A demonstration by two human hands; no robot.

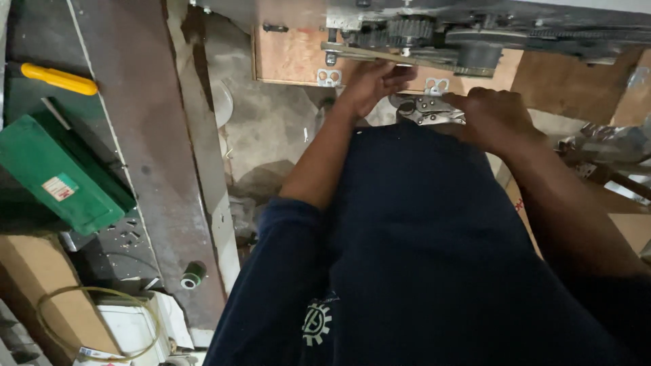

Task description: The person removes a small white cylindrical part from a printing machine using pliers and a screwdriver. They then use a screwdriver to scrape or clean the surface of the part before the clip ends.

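Steel pliers (428, 110) lie under my right hand (494, 116), which is curled over their handles, near the wooden board's (291, 57) lower edge. My left hand (371, 81), fingers spread, presses a flat metal bar (352, 51) below the gears (407, 30).

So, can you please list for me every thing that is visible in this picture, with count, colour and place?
Locking pliers: one, silver metal, under the right hand, near the machine.
Gear mechanism: one, dark grey metal, top centre, on a wooden board.
Metal brackets: two, silver, on the lower edge of the board.
Green case: one, green, on the left bench.
Screwdriver handle: one, yellow, upper left.
Thread spool: one, dark green, lower left.
Tubing loop: one, yellowish, bottom left corner.
Left hand: one, touching the mechanism's flat bar.
Right hand: one, resting on the pliers.
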